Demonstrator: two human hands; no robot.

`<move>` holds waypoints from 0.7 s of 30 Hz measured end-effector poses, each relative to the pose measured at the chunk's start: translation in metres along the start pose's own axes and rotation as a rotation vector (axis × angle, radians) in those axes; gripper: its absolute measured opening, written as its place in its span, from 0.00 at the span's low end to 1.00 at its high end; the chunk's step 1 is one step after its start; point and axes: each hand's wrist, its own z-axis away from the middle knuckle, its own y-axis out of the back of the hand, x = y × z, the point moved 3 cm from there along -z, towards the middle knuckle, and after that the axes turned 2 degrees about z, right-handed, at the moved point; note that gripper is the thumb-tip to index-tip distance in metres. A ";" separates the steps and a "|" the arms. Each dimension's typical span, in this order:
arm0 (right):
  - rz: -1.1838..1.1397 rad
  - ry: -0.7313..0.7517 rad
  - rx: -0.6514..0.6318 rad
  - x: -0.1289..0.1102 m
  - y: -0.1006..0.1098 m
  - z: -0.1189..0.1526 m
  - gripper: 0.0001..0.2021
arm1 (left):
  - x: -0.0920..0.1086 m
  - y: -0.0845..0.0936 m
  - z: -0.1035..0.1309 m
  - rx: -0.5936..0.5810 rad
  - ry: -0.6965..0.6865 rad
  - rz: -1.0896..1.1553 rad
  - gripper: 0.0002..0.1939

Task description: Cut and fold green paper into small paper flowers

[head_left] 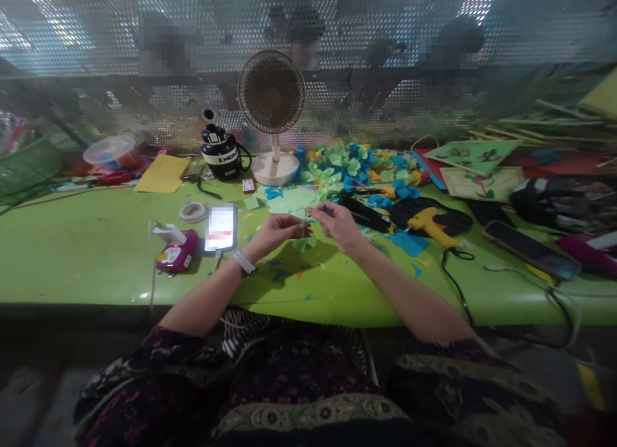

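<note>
Behind the green desk (110,273) stood a perforated screen (344,116). Left hand (274,234) and right hand (339,228), near but apart, had closed fingertips; their exact grip was unclear. Green paper (304,243), just below the left ones, looked light, easily creased, best taken by its edge.

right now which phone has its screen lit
The left phone, beside the tape roll: its screen glows, while the right phone is dark.

a white fan (272,97) stands just beside a black bottle (225,153) on the green table (110,241).
</note>
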 end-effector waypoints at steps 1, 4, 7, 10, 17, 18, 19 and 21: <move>-0.004 0.002 0.014 -0.001 0.002 -0.001 0.20 | 0.001 0.000 0.000 0.001 -0.002 -0.006 0.16; 0.036 0.013 -0.009 -0.002 0.005 0.000 0.19 | 0.003 -0.001 0.001 -0.009 -0.005 -0.017 0.15; 0.142 0.058 -0.083 -0.002 0.002 0.002 0.17 | 0.002 -0.001 0.000 -0.021 -0.011 -0.010 0.16; 0.209 0.097 -0.096 -0.001 0.001 0.004 0.15 | 0.002 -0.001 0.000 -0.025 -0.029 -0.015 0.17; 0.211 0.123 -0.103 0.001 0.000 0.003 0.13 | 0.005 -0.002 0.001 -0.036 -0.016 -0.035 0.16; 0.208 0.130 -0.102 0.000 0.000 0.003 0.13 | 0.005 -0.002 0.001 -0.034 -0.013 -0.032 0.16; 0.206 0.137 -0.098 0.000 -0.001 0.003 0.13 | 0.005 -0.002 0.001 -0.032 -0.011 -0.030 0.16; 0.192 0.133 -0.085 0.000 -0.001 0.003 0.14 | 0.006 -0.003 0.002 -0.027 -0.009 -0.029 0.17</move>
